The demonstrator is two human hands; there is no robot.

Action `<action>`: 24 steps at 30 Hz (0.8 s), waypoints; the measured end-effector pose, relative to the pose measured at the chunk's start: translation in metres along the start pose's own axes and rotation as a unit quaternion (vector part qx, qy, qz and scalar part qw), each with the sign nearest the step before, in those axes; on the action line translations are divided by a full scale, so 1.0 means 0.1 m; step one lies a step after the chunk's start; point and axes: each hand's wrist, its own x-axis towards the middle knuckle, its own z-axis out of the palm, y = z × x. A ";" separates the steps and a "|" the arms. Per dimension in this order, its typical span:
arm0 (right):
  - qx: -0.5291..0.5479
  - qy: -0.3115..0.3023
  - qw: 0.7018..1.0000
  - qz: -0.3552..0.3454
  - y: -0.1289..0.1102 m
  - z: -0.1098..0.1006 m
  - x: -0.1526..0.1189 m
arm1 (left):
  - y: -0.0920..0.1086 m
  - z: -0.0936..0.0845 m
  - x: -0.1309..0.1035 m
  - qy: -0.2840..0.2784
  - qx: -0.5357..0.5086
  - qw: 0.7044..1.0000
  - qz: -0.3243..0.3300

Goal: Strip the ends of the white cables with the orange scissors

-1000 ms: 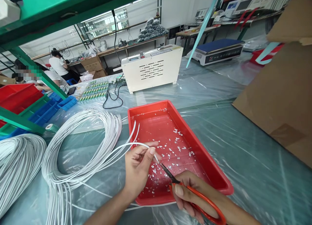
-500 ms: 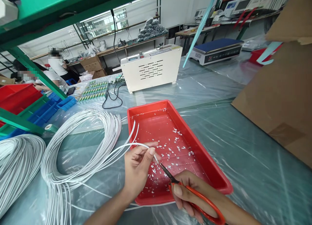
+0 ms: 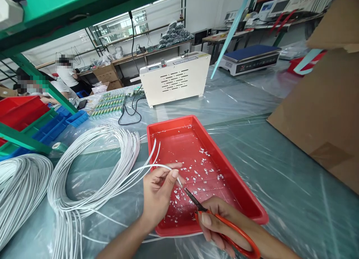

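Observation:
My left hand (image 3: 158, 195) pinches the end of a thin white cable (image 3: 146, 168) over the near left part of a red tray (image 3: 246, 199). The cable runs left into a loose coil of white cables (image 3: 92, 165) on the table. My right hand (image 3: 221, 223) grips orange-handled scissors (image 3: 224, 223), whose dark blades (image 3: 192, 199) meet the cable tip just beyond my left thumb. Several small white cable scraps (image 3: 200, 169) lie scattered on the tray floor.
A second white cable bundle (image 3: 19, 188) lies far left. A cream machine box (image 3: 175, 77) stands behind the tray, a scale (image 3: 249, 57) further back. A large cardboard box (image 3: 325, 101) fills the right. Red and blue bins (image 3: 33, 116) sit under a green frame. Two people sit far left.

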 end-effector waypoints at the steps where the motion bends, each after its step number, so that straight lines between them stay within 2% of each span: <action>1: 0.000 -0.002 1.000 -0.002 0.00 0.00 0.00 | 0.00 0.00 0.00 0.000 -0.001 1.000 0.001; 15: 0.001 -0.004 1.000 0.005 0.01 -0.01 0.00 | -0.02 0.00 -0.01 -0.007 0.002 1.000 0.000; 24: -0.007 0.001 1.000 0.016 -0.03 0.00 -0.01 | -0.01 0.00 -0.01 -0.001 0.023 0.999 0.023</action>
